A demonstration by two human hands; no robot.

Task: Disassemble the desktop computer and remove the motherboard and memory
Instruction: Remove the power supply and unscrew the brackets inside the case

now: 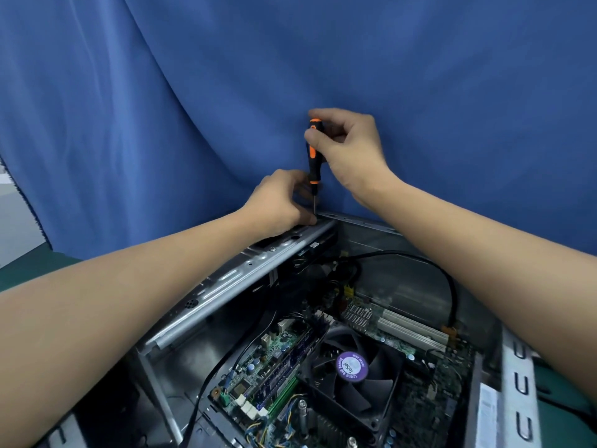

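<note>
Motherboard (pixel 281 357) lower centre: stiff, fragile, I'd lift by edges. Right hand (pixel 350 150) pinches screwdriver (pixel 312 156) handle; left hand (pixel 277 202) curled by shaft, grip unclear.

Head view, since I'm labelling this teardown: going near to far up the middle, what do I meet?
Cooling fan → silver heatsink → left hand and screwdriver at the far case rim → blue curtain.

Both arms reach forward, right hand (pixel 344 147) gripping a screwdriver (pixel 313 169) above curled left hand (pixel 279 200).
</note>
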